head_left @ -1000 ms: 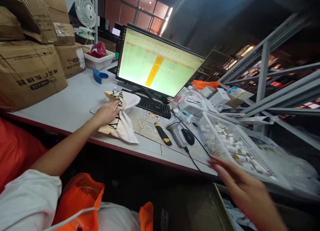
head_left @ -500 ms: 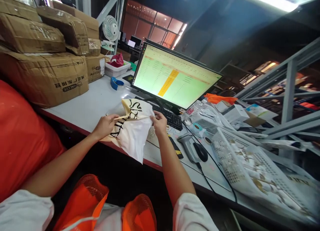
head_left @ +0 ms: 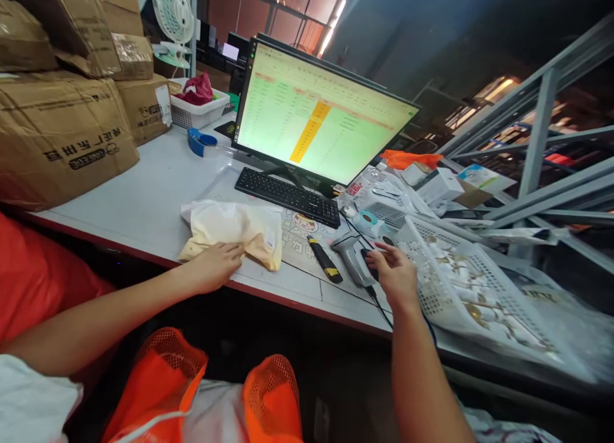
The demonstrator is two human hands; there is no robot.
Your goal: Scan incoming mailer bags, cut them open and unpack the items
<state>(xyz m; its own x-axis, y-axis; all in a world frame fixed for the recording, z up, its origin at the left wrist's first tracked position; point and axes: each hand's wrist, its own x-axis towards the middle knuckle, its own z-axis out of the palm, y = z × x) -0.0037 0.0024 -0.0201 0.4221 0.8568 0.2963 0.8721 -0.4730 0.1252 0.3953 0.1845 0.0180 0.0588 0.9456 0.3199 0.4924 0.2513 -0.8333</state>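
Note:
A pale cream and white plastic bag [head_left: 235, 222] lies folded on the desk in front of the keyboard. My left hand [head_left: 218, 264] is at the bag's near edge, its fingers closed on the gathered plastic. To the right, my right hand [head_left: 397, 277] hovers by the black mouse [head_left: 367, 256], fingers apart and holding nothing. The grey handheld barcode scanner [head_left: 352, 257] lies just left of that hand, partly overlapping the mouse in view. Between bag and scanner is a black and yellow utility knife [head_left: 325, 259].
Behind the bag are a black keyboard [head_left: 288, 197] and a lit monitor [head_left: 321, 117]. A white basket [head_left: 412, 264] of small white and gold items borders the right side. Cardboard boxes [head_left: 62, 136] stack at left; a blue tape dispenser [head_left: 201, 142] sits near them.
The bag, held up by both hands before, now lies folded on the desk. My right hand has let go and moved right toward the mouse. The view has shifted slightly.

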